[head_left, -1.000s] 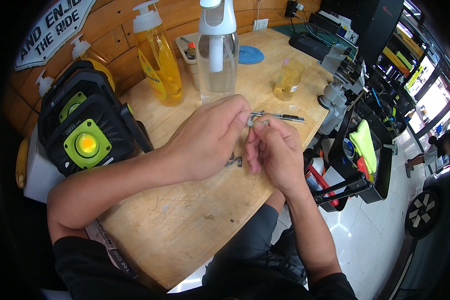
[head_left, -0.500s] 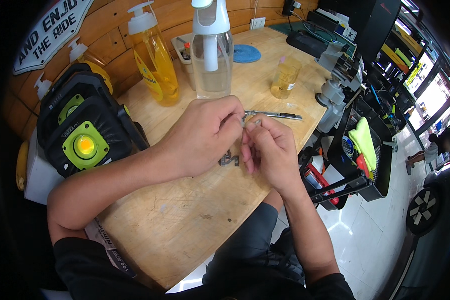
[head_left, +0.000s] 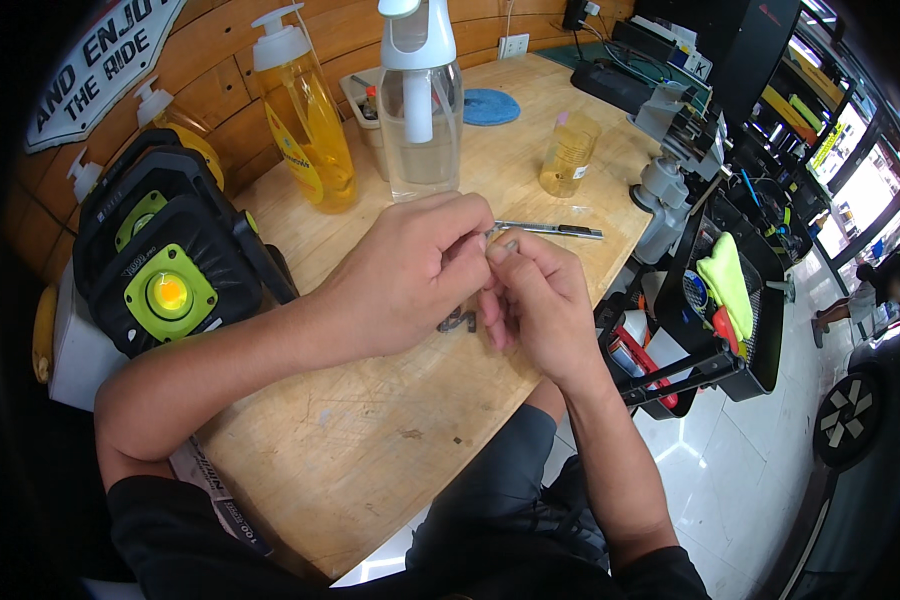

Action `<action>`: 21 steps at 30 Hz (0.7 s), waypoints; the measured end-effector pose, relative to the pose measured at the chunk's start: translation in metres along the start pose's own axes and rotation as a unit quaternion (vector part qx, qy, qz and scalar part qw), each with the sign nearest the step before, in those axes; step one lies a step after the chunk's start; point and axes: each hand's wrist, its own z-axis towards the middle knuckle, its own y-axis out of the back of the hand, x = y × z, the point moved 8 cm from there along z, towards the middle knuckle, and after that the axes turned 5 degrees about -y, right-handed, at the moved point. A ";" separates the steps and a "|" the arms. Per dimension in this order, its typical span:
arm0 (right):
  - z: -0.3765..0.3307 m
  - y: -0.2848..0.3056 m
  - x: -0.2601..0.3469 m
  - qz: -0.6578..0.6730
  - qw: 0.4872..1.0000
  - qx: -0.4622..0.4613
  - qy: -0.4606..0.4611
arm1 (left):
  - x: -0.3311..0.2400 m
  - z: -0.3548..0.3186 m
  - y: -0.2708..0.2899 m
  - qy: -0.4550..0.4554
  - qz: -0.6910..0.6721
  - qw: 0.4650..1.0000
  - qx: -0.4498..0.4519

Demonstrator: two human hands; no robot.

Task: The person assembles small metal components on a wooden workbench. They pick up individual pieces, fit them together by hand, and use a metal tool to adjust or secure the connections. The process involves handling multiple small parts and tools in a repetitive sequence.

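Note:
Above the wooden table (head_left: 370, 450), my left hand (head_left: 410, 265) and my right hand (head_left: 538, 295) meet fingertip to fingertip. Both are closed in a pinch, and whatever they hold between them is too small and covered to name. Just beyond the fingers lies a slim silver-and-black cutter knife (head_left: 560, 230), its left end hidden behind my hands. Under my hands a small dark grey shape (head_left: 458, 323) shows on the tabletop, mostly covered by my left hand.
At the left stand black-and-green work lights (head_left: 170, 290), and beyond them a yellow soap bottle (head_left: 310, 140). A clear spray bottle (head_left: 422, 130), a blue round pad (head_left: 490, 107) and a yellowish jar (head_left: 570, 155) stand farther back. A black tool cart (head_left: 760, 340) is at the right.
My fingertips have shifted slightly and drawn closer together, still pinched. The dark grey shape below is a little more covered. Nothing else has visibly moved.

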 end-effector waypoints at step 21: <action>-0.001 0.002 0.000 -0.015 1.000 -0.011 -0.006 | 0.009 -0.001 -0.003 0.080 -0.068 0.993 0.052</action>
